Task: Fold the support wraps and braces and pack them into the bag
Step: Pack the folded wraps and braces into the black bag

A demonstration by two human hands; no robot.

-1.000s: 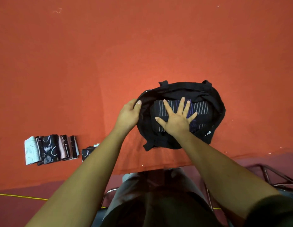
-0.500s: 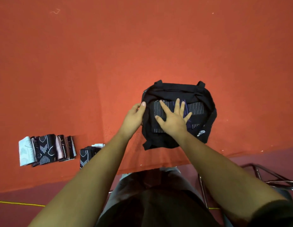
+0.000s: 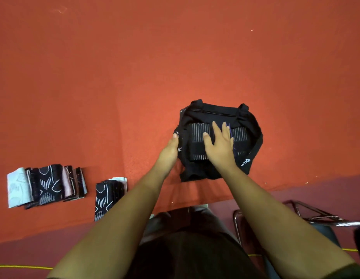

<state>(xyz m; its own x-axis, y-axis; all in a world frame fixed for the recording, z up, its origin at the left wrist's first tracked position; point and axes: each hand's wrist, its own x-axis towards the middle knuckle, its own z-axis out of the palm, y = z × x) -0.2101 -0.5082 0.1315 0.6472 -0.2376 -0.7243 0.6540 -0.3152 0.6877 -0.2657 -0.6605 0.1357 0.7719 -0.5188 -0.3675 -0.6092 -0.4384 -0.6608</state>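
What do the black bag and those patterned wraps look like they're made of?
The bag: soft matte black cloth, likely cotton or canvas; it slumps and creases. The wraps: stretchy-looking knit, black, white and pinkish with woven-in pale lines; they fold flat in stacks. Exact fibre can't be told.

Print (image 3: 245,162) on bag (image 3: 197,172) apparently unreadable

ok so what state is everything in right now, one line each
bag, open, lying on the red surface
striped wrap, folded, inside the bag
right hand, flat, pressing on the striped wrap
left hand, holds the bag's left rim
far stack of wraps, folded, fanned out
near stack of wraps, folded, by the surface's edge
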